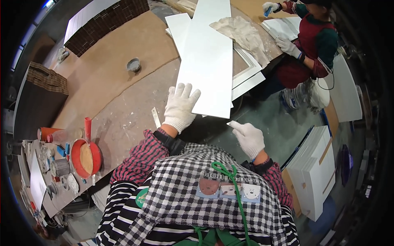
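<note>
A long white panel (207,61) lies lengthwise away from me on the work table, its near end reaching past the table edge. My left hand (180,104), in a white knit glove, rests open with fingers spread at the panel's near left edge. My right hand (248,138), gloved too, is just off the near right corner. Its fingers are closed, with a small pale tip at their front that I cannot make out. Beneath the panel are other white boards and a white frame (249,74). A crumpled translucent sheet (242,35) lies by its far right side.
Left on the table (135,96) stand a red pan (97,158) of tan paste, a small grey bowl (133,64) and a flat pale strip (156,117). Stacked dark slats (104,26) stand behind. A co-worker (312,45) handles a white piece at right. White panels (312,176) are stacked right.
</note>
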The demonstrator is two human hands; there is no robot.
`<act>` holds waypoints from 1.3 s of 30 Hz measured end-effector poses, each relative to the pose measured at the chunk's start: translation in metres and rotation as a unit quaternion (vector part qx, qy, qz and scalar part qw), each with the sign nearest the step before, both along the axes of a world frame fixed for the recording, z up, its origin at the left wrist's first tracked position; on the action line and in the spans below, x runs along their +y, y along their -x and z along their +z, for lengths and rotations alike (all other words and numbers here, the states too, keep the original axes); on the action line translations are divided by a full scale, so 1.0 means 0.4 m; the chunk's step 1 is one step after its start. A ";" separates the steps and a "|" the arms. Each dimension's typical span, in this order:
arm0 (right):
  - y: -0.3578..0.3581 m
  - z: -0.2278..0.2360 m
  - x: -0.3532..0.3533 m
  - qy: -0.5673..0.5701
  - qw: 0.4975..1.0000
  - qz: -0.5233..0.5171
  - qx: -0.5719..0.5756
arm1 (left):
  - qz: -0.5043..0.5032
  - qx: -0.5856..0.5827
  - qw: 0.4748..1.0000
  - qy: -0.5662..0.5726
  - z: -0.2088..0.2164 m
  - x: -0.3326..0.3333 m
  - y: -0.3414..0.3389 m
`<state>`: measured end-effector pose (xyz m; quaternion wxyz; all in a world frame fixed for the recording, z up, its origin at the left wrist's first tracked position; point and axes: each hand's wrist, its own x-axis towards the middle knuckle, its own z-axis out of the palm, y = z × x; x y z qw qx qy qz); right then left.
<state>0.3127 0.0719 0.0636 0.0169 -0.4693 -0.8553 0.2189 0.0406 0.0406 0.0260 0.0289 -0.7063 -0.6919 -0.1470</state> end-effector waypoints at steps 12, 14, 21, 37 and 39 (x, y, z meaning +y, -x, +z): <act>-0.001 -0.034 -0.015 -0.011 0.996 -0.044 0.075 | 0.003 -0.005 1.000 0.023 0.014 -0.003 -0.005; -0.010 -0.033 -0.021 -0.019 0.999 -0.011 0.025 | 0.006 0.001 1.000 0.014 0.008 -0.003 -0.005; 0.000 0.003 0.010 0.053 0.992 -0.070 0.086 | 0.004 -0.005 1.000 0.029 0.017 0.001 -0.007; -0.016 -0.034 0.010 0.013 0.992 -0.056 0.113 | 0.001 0.017 1.000 0.010 0.007 0.003 -0.006; -0.012 -0.037 0.012 0.006 0.990 -0.059 0.129 | 0.000 0.017 1.000 0.009 0.005 0.001 -0.005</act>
